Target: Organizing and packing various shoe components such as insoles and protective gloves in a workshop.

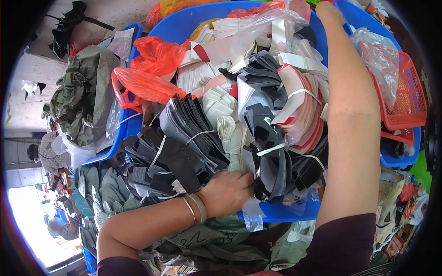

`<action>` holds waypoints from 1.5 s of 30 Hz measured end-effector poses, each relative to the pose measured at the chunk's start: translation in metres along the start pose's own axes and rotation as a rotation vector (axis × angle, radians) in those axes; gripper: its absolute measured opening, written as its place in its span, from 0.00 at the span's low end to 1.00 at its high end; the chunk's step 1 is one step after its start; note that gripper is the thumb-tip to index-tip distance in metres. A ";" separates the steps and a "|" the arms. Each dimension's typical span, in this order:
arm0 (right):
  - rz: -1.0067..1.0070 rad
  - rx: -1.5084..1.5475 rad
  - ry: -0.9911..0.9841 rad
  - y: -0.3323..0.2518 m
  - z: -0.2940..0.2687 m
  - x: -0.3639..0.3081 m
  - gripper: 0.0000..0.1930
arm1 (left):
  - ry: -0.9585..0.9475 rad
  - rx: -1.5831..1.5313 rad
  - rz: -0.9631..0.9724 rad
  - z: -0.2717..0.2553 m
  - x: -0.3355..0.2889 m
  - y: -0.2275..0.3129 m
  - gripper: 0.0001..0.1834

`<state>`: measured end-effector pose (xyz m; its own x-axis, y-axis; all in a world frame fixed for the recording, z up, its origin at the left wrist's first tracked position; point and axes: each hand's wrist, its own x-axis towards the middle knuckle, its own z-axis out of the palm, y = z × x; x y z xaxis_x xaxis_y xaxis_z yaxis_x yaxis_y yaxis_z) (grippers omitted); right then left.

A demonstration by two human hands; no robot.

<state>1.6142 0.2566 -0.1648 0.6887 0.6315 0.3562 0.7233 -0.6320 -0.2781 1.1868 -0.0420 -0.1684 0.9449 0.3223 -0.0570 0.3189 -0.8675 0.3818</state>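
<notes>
Around me is a cluttered workroom, pale-walled. A smooth blue tub (281,212) holds layered bundles, best steadied low so the sheets stay aligned: stiff-looking black bundles (184,119), fanned cream-white bundles (225,106). My left hand (228,191) curls against the black ones, fingertips hidden; my right hand (330,14) reaches the far rim, grip unclear. Thin white ties (270,149) loop some.
</notes>
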 end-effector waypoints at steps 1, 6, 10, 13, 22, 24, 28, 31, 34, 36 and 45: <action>0.098 0.092 0.002 0.002 0.005 0.002 0.17 | 0.000 -0.005 0.002 0.000 0.002 0.000 0.07; -0.159 0.770 -0.331 0.036 -0.007 0.003 0.17 | 0.004 0.027 -0.017 -0.003 -0.003 -0.002 0.07; -0.046 0.902 0.297 0.028 0.031 0.033 0.16 | -0.015 -0.003 0.014 0.000 0.003 0.001 0.08; -0.017 1.144 0.099 0.033 0.023 0.036 0.16 | -0.028 0.004 0.027 0.001 0.002 0.001 0.07; -0.030 -0.301 -0.174 0.031 -0.050 -0.002 0.18 | -0.059 -0.001 -0.038 -0.003 -0.002 0.000 0.07; -0.081 -0.314 -0.155 0.039 -0.042 0.007 0.18 | -0.039 -0.014 -0.006 -0.005 0.000 0.001 0.07; -0.175 -0.320 -0.054 0.036 -0.004 0.023 0.19 | -0.025 -0.018 -0.018 -0.002 0.001 -0.001 0.07; -0.171 -0.078 -0.085 0.028 0.028 0.025 0.20 | -0.020 0.008 -0.028 -0.007 0.000 0.001 0.07; -0.199 0.018 -0.023 0.059 0.054 0.076 0.20 | 0.005 0.019 0.020 -0.005 0.001 0.001 0.07; -0.182 0.449 -0.186 0.065 0.057 0.087 0.17 | 0.012 0.007 0.010 -0.005 0.001 0.000 0.07; 0.003 1.275 -0.246 0.067 0.038 0.050 0.16 | -0.049 0.029 -0.013 0.002 -0.001 0.002 0.07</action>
<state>1.6993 0.2627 -0.1991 0.5831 0.7821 0.2198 0.1649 0.1510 -0.9747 1.1864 -0.0448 -0.1690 0.9430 0.3150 -0.1075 0.3324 -0.8742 0.3539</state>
